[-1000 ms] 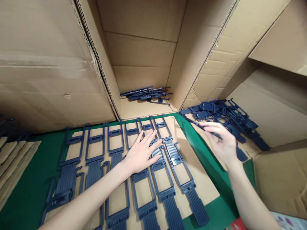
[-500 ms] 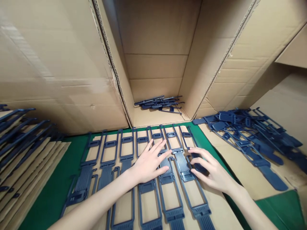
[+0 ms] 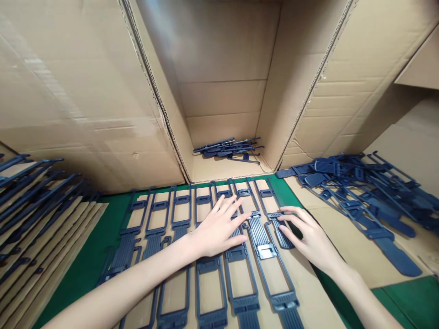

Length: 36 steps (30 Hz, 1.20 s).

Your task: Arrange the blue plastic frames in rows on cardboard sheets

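Observation:
Dark blue plastic frames with ribbed ends lie in rows on a cardboard sheet (image 3: 308, 297). My left hand (image 3: 219, 228) rests palm down over the middle frames, its fingers spread and nothing gripped. At the right end of the rows, my right hand (image 3: 305, 233) has its fingers apart and curved, with the fingertips at the edge of the rightmost upper frame (image 3: 284, 234). That frame lies flat beside a lower frame (image 3: 276, 274) with a shiny crosspiece.
An open cardboard box (image 3: 222, 98) behind the sheet holds a small pile of blue parts (image 3: 229, 148). A larger heap (image 3: 360, 192) lies on cardboard at the right. Stacked sheets with frames (image 3: 65, 246) stand at the left. Green surface (image 3: 82, 242) shows between them.
My right hand has shifted slightly right, uncovering more of the rightmost frame's ribbed end. My left hand has moved slightly right, still spread over the frames. The view has shifted a little.

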Each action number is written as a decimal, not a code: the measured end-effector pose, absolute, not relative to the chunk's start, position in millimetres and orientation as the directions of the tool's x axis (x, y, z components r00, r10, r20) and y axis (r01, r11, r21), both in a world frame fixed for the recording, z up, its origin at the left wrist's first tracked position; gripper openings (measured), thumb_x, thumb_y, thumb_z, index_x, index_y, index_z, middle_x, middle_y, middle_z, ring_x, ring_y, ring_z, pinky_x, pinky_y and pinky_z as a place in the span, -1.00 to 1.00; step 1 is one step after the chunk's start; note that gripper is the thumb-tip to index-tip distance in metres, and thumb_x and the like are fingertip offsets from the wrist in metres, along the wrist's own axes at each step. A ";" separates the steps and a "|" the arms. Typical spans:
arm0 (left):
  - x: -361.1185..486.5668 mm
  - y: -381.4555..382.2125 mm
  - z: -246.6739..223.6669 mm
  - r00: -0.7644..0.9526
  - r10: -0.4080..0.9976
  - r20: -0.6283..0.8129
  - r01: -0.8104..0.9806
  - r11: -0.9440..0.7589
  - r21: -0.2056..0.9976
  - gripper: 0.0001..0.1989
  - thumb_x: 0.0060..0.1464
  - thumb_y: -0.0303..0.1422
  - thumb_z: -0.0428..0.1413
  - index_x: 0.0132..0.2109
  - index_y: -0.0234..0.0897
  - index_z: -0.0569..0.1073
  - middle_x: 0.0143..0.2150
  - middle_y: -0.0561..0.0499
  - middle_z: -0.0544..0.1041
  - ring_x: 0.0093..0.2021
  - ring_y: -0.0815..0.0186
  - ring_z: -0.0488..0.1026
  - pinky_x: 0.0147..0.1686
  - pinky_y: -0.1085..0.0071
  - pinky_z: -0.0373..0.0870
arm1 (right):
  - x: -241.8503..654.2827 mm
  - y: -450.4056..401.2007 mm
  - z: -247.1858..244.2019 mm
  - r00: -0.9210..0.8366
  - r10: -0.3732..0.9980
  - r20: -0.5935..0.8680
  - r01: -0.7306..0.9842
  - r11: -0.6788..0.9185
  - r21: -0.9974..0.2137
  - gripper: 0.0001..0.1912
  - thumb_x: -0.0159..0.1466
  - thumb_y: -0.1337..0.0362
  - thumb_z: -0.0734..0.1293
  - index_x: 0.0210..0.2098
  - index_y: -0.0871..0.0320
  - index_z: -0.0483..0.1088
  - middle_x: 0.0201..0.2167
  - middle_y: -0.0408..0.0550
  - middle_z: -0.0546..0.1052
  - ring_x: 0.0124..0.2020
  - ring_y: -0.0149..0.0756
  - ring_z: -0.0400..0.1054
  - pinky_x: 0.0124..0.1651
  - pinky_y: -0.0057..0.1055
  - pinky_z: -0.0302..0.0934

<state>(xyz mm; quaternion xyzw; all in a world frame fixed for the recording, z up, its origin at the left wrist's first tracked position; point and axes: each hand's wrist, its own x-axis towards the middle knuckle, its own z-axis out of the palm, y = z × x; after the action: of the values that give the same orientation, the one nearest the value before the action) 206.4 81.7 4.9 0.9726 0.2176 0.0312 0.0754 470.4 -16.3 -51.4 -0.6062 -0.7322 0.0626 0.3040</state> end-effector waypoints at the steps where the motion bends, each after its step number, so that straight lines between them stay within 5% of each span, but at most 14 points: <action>1: 211.9 81.5 6.0 0.909 0.416 0.027 0.407 -0.899 0.161 -0.41 0.23 0.00 -0.10 0.29 -0.16 0.15 0.39 -0.18 -0.05 0.37 -0.03 -0.19 0.28 -0.09 -0.20 | 470.1 -15.7 -52.6 -0.080 0.924 0.373 0.849 0.259 -0.461 -0.78 0.34 0.19 0.20 -0.08 0.07 0.36 0.02 0.02 0.35 0.06 -0.13 0.25 0.12 -0.13 0.17; 9: 241.8 88.8 -17.5 0.928 0.355 0.111 0.331 -0.924 0.194 -0.26 0.14 0.15 -0.15 0.31 -0.18 0.10 0.40 -0.21 -0.11 0.38 -0.05 -0.27 0.28 -0.08 -0.25 | 466.7 -10.4 -67.3 -0.039 0.910 0.412 0.871 0.233 -0.433 -0.64 0.34 0.14 0.20 0.10 0.07 0.30 0.11 0.05 0.31 0.12 -0.08 0.21 0.14 -0.09 0.18; 15: 239.3 88.4 -28.6 0.923 0.360 0.135 0.332 -0.924 0.190 -0.33 0.17 0.06 -0.09 0.29 -0.22 0.14 0.40 -0.20 -0.11 0.38 0.02 -0.22 0.30 -0.02 -0.27 | 463.9 -9.0 -70.4 -0.097 0.931 0.352 0.868 0.252 -0.427 -0.53 0.36 0.16 0.17 0.24 0.05 0.13 0.22 0.04 0.20 0.23 -0.10 0.06 0.21 -0.08 0.12; 36: 236.9 85.9 -28.6 0.926 0.351 0.138 0.321 -0.925 0.204 -0.38 0.22 0.00 -0.11 0.29 -0.24 0.14 0.39 -0.22 -0.11 0.38 0.04 -0.19 0.30 0.00 -0.32 | 464.1 -12.6 -70.8 -0.162 0.932 0.324 0.872 0.289 -0.394 -0.49 0.37 0.19 0.16 0.29 -0.01 0.03 0.27 0.01 0.14 0.28 -0.09 0.00 0.25 -0.03 0.07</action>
<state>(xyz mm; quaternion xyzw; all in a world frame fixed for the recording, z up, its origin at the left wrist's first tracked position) 236.9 85.9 -28.6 0.9773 0.1718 0.0863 0.0890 464.1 -12.6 -70.8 -0.5936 -0.7599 0.0576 0.2584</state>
